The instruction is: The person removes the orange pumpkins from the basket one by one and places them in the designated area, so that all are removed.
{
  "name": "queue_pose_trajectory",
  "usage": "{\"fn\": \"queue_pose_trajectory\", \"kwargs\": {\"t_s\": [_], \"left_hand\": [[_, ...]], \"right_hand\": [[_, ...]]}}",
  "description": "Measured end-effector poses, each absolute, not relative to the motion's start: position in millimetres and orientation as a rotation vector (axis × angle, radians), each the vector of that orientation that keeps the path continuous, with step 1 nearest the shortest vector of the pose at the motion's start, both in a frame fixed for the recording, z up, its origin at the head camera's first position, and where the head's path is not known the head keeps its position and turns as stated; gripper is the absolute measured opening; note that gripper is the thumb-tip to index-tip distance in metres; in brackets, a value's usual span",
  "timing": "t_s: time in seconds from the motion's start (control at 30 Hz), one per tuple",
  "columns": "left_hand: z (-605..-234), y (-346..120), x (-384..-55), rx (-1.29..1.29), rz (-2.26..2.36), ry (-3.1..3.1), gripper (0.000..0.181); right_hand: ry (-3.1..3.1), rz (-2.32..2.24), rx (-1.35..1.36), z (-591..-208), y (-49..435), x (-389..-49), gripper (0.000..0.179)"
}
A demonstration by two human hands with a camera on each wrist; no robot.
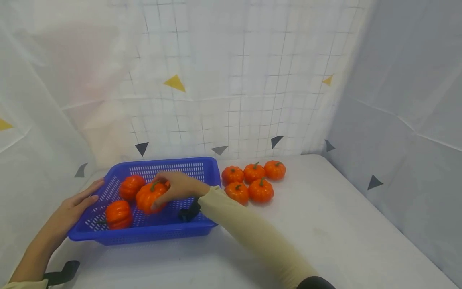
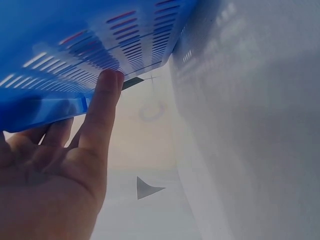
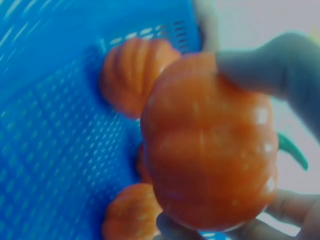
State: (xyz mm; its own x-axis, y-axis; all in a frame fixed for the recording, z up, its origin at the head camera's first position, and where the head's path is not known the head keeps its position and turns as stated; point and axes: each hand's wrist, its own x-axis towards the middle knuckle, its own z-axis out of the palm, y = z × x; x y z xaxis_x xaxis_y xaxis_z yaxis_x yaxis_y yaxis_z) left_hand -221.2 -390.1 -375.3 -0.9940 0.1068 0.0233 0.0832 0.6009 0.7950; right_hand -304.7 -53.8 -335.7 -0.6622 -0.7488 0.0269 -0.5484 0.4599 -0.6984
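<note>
My right hand [image 1: 180, 186] holds a small orange pumpkin [image 1: 148, 198] with a green stem, over the inside of a blue plastic basket [image 1: 159, 233]. In the right wrist view the thumb lies on one side of this pumpkin [image 3: 210, 145] and fingers on the other. Two more pumpkins sit toward the basket's left end, one farther back [image 1: 131, 187] and one nearer the front [image 1: 119, 214]. My left hand [image 1: 70, 210] grips the basket's left rim. In the left wrist view, fingers lie against the slotted outer wall [image 2: 135, 40].
Several orange pumpkins [image 1: 261, 190] stand grouped on the white table [image 1: 325, 224], just right of the basket. A white sheet with grid lines [image 1: 252, 80] rises behind the table, and a grey sheet [image 1: 404, 120] borders its right side.
</note>
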Motion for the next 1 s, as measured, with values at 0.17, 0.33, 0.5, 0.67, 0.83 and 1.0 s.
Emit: {"fn": "queue_pose_trajectory", "kwargs": {"t_s": [0.17, 0.33, 0.5, 0.67, 0.83, 1.0], "left_hand": [[-373.7, -389.7, -222.2, 0.169, 1.374, 2.789, 0.069], [-374.8, -389.7, -221.1, 0.154, 1.355, 2.792, 0.069], [-375.6, -389.2, -221.7, 0.145, 1.343, 2.801, 0.069], [-376.4, -390.0, -221.4, 0.167, 1.340, 2.812, 0.068], [-375.0, -392.7, -221.2, 0.185, 1.358, 2.817, 0.066], [-376.8, -391.3, -222.3, 0.163, 1.349, 2.809, 0.067]], "right_hand": [[2.451, -1.085, -1.123, -330.4, -47.5, -295.0, 0.062], [2.451, -1.188, -1.091, -325.8, -43.8, -282.5, 0.064], [2.450, -1.281, -1.048, -319.9, -36.6, -274.4, 0.069], [2.478, -1.323, -1.013, -312.1, -19.2, -270.4, 0.072], [2.520, -1.294, -1.041, -304.9, -3.2, -268.9, 0.073], [2.541, -1.304, -1.033, -301.9, 15.8, -265.0, 0.071]]}}
